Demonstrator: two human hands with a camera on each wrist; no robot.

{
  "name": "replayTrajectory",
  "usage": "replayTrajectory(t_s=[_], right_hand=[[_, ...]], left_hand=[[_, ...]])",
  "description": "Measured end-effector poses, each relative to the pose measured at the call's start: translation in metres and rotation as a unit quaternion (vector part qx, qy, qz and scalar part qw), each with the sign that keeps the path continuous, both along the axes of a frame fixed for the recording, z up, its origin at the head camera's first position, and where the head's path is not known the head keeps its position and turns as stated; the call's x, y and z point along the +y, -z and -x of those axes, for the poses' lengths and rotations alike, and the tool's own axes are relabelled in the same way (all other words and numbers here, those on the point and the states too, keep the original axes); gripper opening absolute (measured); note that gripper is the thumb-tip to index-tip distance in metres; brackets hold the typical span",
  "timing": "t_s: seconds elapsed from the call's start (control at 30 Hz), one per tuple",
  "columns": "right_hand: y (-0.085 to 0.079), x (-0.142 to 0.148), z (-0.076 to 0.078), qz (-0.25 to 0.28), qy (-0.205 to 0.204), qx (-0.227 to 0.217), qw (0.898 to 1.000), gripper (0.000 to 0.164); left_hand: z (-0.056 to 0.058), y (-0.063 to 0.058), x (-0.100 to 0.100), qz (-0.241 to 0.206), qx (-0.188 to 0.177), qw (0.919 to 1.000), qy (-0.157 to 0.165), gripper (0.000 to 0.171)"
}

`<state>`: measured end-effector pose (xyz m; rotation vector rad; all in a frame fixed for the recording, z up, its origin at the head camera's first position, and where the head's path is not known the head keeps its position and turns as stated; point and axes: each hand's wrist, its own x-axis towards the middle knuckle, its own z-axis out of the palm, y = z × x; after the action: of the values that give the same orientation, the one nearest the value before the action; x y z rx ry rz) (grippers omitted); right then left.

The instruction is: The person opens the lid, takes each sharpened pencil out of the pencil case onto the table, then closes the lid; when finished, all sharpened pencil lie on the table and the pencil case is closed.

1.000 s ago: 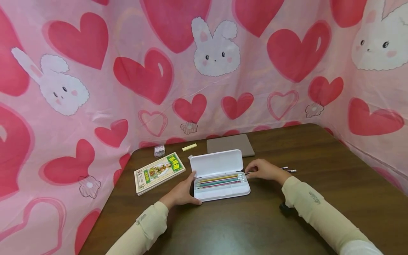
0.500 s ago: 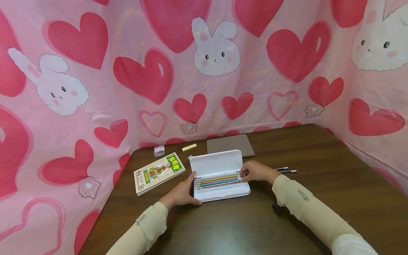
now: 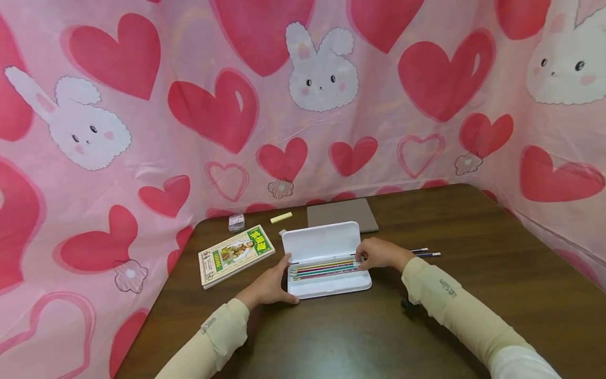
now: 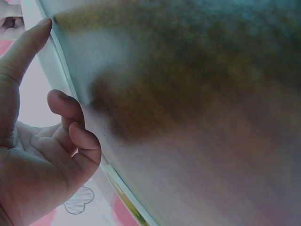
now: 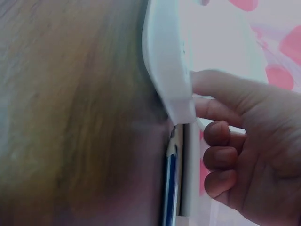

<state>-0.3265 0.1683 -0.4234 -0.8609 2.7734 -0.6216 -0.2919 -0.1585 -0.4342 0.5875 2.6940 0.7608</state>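
A white pencil case lies with its lid raised. Several coloured pencils lie side by side inside, their eraser ends to the right. My left hand holds the case's left end, thumb at the front corner and fingers at the back one. In the left wrist view its other fingers are bent. Over the case's right end, my right hand pinches at the pencils' eraser ends; its fingertips are partly hidden. The right wrist view shows its remaining fingers curled outside the case.
Two dark pencils lie right of the case, partly behind my right hand. To the left is a book with a picture cover. Behind stand a small clear-wrapped block, a yellow stick and a grey-brown notebook on the wooden table.
My right hand has moved left from beside the case's right end to over the pencils inside. The pencils now lie slightly differently. My left hand has stayed on the case.
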Motion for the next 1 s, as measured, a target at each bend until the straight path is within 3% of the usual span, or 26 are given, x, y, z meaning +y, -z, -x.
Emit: replayTrajectory(t_s=[0.6, 1.0], right_hand=[[0.0069, 0.0027, -0.0017, 0.028, -0.001, -0.01, 1.0, 0.016], [0.0095, 0.0075, -0.0054, 0.063, -0.008, 0.035, 0.997, 0.007]], left_hand=[[-0.0007, -0.001, 0.0004, 0.001, 0.001, 1.0, 0.001, 0.114], [-0.0013, -0.001, 0.0009, 0.001, -0.004, 1.0, -0.003, 0.113]])
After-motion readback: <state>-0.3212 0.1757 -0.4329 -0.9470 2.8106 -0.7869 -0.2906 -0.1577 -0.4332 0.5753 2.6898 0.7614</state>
